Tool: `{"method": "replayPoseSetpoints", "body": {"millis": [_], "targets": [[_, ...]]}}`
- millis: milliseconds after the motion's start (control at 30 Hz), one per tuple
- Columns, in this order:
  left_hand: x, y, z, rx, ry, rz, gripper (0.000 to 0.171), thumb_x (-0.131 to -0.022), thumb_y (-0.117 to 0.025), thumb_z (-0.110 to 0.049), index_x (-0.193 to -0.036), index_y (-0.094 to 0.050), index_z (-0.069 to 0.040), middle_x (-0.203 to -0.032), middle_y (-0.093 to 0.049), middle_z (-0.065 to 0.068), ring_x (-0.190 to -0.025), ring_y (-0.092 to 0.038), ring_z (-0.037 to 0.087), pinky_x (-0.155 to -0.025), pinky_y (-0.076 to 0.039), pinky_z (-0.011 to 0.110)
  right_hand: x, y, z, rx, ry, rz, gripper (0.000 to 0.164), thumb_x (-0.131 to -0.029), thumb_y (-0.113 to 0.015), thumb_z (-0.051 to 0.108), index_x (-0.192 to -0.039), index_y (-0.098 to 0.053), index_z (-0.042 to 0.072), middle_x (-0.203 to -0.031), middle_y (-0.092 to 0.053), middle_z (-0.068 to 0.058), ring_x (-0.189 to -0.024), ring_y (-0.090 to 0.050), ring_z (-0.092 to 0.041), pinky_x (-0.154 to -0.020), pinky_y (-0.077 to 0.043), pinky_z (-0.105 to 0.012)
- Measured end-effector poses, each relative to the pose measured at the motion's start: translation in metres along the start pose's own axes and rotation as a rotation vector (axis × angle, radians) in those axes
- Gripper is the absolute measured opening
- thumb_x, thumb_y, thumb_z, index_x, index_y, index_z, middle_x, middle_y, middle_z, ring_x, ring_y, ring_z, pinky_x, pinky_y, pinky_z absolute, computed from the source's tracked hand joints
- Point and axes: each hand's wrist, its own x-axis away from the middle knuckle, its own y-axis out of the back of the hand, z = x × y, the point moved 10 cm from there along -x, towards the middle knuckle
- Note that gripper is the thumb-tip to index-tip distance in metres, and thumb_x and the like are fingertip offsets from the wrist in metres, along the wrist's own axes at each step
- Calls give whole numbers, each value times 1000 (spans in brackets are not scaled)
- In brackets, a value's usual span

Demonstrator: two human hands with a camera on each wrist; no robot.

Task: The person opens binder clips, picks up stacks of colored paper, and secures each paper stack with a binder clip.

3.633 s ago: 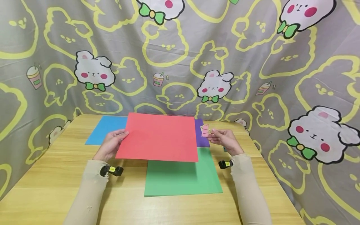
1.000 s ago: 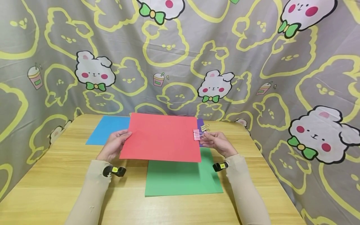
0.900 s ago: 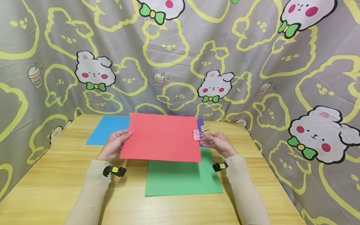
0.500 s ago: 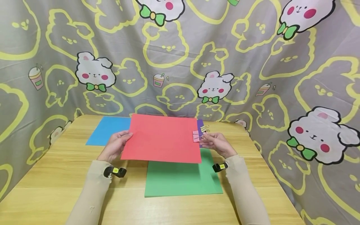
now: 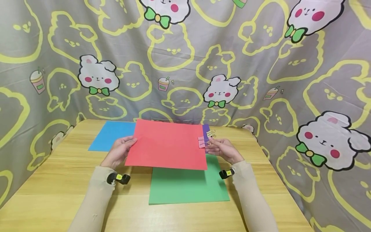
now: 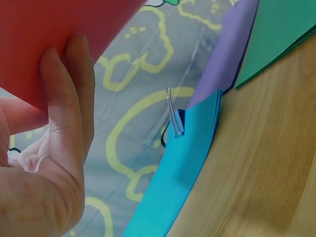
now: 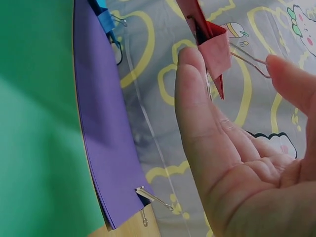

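I have the left hand's (image 5: 118, 150) fingers gripping a smooth, rectangular red paper sheet (image 5: 168, 145), long axis left to right, above the wood-grain desk (image 5: 127, 206) and green paper (image 5: 188, 187); the right hand's (image 5: 223, 149) fingers pinch the rightward-pointing wire handles of a pink binder clip (image 7: 216, 53) at its right edge.

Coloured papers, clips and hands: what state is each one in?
Red paper: held up off the table
Pink binder clip: on red paper's right edge
Green paper: lying down
Blue paper: lying, blue clip attached
Purple paper: lying, wire-handled clip attached
Left hand: gripping red paper
Right hand: pinching pink binder clip
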Motion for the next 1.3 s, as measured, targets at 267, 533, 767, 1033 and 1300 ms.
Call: {"method": "replayPoseSetpoints", "body": {"millis": [267,533,767,1033,1300], "targets": [[1,-1,-1,-10,-1,-1,71,-108,-57,-21,-159,-19,11,-88,-75,-15,-74,-69,0,-69,-61,20,-2,1,-3,21,-6,11,69,-108,-54,38,-142,-43,-21,-99,-78,-2,-89,-78,-12,-87,-63,-29],[-1,1,2,2,4,-9,67,-108,-57,-20,-157,-22,10,-89,-75,-15,-75,-68,0,-69,-60,19,-1,0,-2,11,-8,15,65,-108,-55,37,-138,-47,-20,-97,-78,-2,-89,-77,-13,-86,-64,-28],[-1,0,-1,9,-15,-17,63,-107,-58,-18,-152,-27,13,-87,-74,-15,-75,-67,-1,-69,-60,19,-1,-3,0,-8,-7,25,65,-109,-55,35,-139,-44,-22,-93,-79,-2,-87,-78,-13,-86,-64,-29],[-1,1,-1,-12,-18,-22,65,-107,-57,-20,-154,-26,14,-88,-73,-15,-78,-68,-1,-70,-60,18,0,-2,0,-7,-8,24,66,-108,-55,35,-140,-44,-22,-94,-78,-3,-86,-78,-13,-86,-64,-29],[1,1,-1,-38,-22,-12,69,-108,-57,-22,-155,-23,14,-88,-73,-16,-77,-67,-2,-70,-60,18,-1,-1,-1,-7,-7,20,66,-108,-56,36,-138,-45,-22,-93,-78,-4,-86,-78,-13,-85,-64,-29]]}}
